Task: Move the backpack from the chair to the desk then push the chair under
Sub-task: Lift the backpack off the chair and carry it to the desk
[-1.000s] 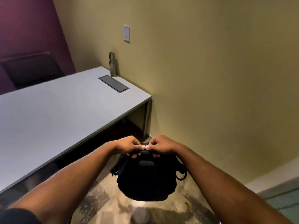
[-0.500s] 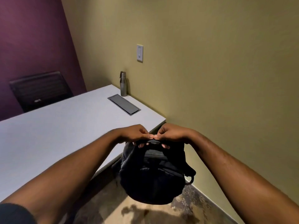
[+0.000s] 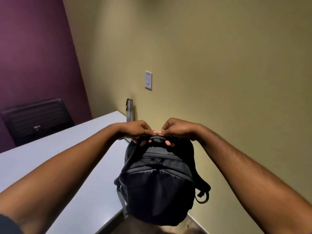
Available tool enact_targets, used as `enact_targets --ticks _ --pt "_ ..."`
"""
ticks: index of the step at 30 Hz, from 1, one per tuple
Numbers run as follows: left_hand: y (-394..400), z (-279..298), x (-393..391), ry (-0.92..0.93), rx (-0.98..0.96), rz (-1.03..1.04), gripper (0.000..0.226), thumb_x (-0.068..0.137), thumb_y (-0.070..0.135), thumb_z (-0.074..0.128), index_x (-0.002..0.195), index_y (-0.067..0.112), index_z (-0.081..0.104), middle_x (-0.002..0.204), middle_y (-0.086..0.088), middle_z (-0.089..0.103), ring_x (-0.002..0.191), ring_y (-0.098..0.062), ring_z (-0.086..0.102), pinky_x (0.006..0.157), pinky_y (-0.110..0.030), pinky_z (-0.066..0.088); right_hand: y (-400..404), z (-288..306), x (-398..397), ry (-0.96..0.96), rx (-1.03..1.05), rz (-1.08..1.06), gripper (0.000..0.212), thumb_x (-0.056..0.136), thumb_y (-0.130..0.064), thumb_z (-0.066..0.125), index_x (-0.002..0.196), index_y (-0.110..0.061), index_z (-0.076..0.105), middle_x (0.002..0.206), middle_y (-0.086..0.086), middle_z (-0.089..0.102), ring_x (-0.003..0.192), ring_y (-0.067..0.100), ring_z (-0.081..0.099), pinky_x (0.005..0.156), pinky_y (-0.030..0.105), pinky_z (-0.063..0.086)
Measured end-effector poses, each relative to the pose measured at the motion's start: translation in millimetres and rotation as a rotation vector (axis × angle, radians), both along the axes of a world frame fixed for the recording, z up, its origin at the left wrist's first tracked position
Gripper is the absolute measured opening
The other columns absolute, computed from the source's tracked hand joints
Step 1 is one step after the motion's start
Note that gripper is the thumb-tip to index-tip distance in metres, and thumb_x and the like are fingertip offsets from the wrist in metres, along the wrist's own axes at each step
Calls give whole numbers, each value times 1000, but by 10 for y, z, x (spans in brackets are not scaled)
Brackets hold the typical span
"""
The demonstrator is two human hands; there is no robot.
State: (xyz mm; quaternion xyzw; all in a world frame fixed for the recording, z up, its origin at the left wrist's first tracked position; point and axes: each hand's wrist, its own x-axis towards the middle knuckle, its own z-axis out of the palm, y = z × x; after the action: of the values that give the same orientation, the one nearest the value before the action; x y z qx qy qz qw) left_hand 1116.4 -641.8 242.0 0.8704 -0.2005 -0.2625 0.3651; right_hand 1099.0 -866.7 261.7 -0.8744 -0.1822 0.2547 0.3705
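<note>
A black backpack (image 3: 158,184) hangs in the air by its top handle, over the right end of the white desk (image 3: 67,162). My left hand (image 3: 136,130) and my right hand (image 3: 177,129) grip that handle side by side, thumbs touching. The bag's lower part hides the desk's near right corner. The chair the bag came from is out of view.
A metal water bottle (image 3: 129,110) stands at the desk's far right corner against the yellow wall. A black chair (image 3: 36,119) sits behind the desk by the purple wall. A wall switch plate (image 3: 148,80) is above the bottle. Patterned floor shows at the bottom.
Both hands have lifted the backpack from near the floor up to desk height and moved it left over the desk's right end. The view has tilted upward.
</note>
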Motion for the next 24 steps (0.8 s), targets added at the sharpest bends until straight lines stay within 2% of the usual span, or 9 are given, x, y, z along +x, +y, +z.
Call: enact_targets --ticks 3,7,12,16,19,21,24 --pt "42 119 414 12 19 7 46 105 46 52 79 13 68 61 -4 64 66 -20 54 62 -27 41 46 104 437 16 17 -11 33 108 -11 54 79 -5 69 71 10 70 62 25 67 53 26 50" --pt "82 220 883 23 26 8 47 109 39 48 74 17 69 62 -4 63 64 -18 55 63 -27 42 88 189 911 42 45 -16 30 109 -13 56 84 -2 69 68 9 70 59 21 65 49 23 52" --pt "151 264 1436 38 40 5 46 109 36 49 72 16 69 61 -4 63 60 -15 54 60 -26 39 164 146 1435 40 90 -41 27 107 -7 54 87 0 71 68 10 72 57 21 67 59 31 56" --pt "275 188 1873 37 57 -33 44 108 38 52 73 16 69 61 -4 63 58 -14 51 59 -26 38 292 52 1752 65 123 -94 27 107 -11 57 89 2 72 69 12 72 56 19 66 57 29 57" --pt "393 180 2199 19 52 -63 43 107 39 53 74 16 68 61 -3 62 60 -16 52 61 -27 39 421 -1 2004 60 161 -156 29 107 -14 59 88 3 73 71 14 72 57 22 66 67 38 57" --pt "444 209 2392 21 53 -93 42 107 39 53 76 14 68 61 -3 61 61 -16 53 62 -28 40 484 -21 2159 53 165 -198 30 107 -13 59 93 10 74 74 18 72 59 24 67 73 43 57" --pt "502 237 2702 28 73 -167 42 106 42 53 78 14 67 63 -4 61 62 -16 52 63 -29 40 574 -48 2362 46 173 -281 32 107 -15 60 100 13 73 78 20 72 59 23 67 71 40 57"
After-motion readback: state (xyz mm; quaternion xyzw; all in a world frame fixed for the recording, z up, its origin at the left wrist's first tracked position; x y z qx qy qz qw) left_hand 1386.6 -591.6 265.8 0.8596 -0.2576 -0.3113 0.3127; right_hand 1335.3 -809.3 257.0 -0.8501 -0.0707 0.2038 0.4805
